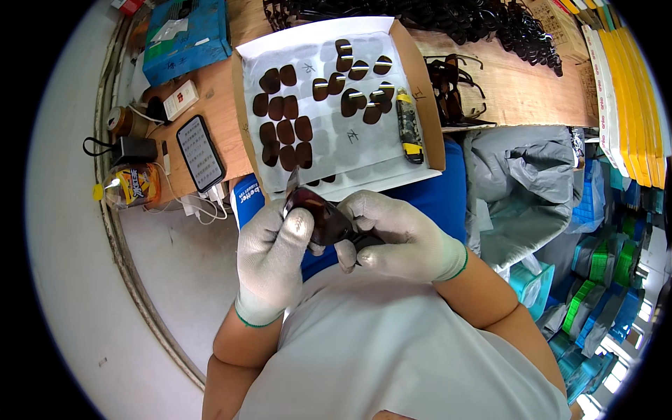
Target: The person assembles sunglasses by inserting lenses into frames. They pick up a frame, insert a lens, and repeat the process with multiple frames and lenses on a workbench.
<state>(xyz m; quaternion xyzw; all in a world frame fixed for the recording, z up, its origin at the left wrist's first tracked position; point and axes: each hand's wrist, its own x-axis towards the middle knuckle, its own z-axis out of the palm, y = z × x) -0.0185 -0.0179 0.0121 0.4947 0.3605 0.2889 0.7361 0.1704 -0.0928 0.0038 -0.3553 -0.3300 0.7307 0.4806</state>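
In front of my chest I hold a pair of dark brown sunglasses (323, 218) with both hands. My left hand (268, 260), in a white knit glove, is closed on one end, its thumb pressed on a dark lens. My right hand (413, 239), gloved the same way, pinches the other end; its fingers partly hide the frame. Just beyond my hands lies a shallow cardboard box (432, 105) lined with white paper. Loose brown lenses (283, 131) lie in rows and small groups inside it. A yellow and black utility knife (408, 126) rests along its right side.
Left of the box lie a phone (201, 154), a small white box (180, 101), a blue box (187, 43) and a drink bottle (134, 185). Sunglasses (453, 91) and piled black frames (483, 31) are at right. A grey bag (521, 196) hangs below the table edge.
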